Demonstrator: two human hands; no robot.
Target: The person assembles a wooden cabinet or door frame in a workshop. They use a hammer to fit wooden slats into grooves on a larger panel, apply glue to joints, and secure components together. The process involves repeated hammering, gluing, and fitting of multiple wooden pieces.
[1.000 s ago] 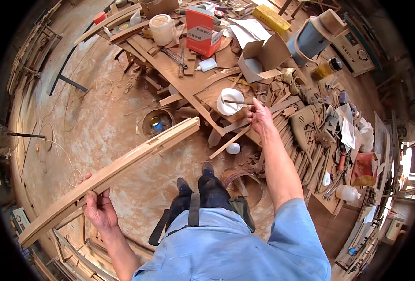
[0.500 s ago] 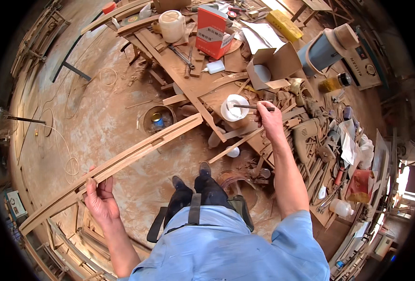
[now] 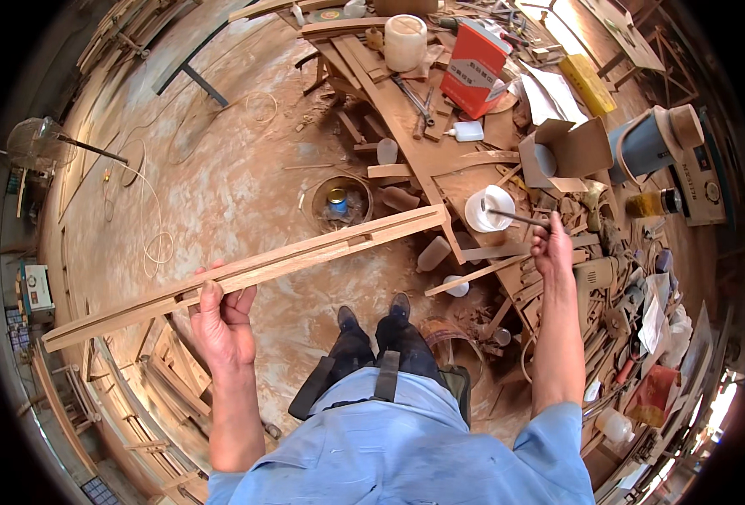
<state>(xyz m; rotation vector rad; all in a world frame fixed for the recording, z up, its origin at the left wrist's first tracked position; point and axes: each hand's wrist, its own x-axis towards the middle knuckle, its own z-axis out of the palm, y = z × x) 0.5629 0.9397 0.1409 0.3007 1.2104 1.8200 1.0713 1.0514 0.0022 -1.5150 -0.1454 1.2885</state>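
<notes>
My left hand [image 3: 228, 337] is closed around a long wooden rail [image 3: 313, 255], thumb on the near side. A groove and a slot run along the rail, which slants up from lower left to the bench edge. In my right hand [image 3: 552, 250] is a thin dark stick [image 3: 519, 219], pinched near its outer end. The stick's other end dips into a white plastic tub [image 3: 476, 205] holding something white; the tip is partly hidden inside. The tub stands on the cluttered workbench [image 3: 461, 183], to the left of that hand.
An open cardboard box [image 3: 587, 150], a red box [image 3: 471, 71], a white bottle [image 3: 466, 131] and a blue jug [image 3: 641, 143] crowd the bench. Offcuts and a power drill [image 3: 598, 273] lie at right. A bucket [image 3: 361, 220] with a blue can stands on the floor beyond the rail.
The view has turned, so the bench sits further right in the picture. The rail now lies at a shallower slant. The stick remains in the tub, my right hand slightly lower beside it.
</notes>
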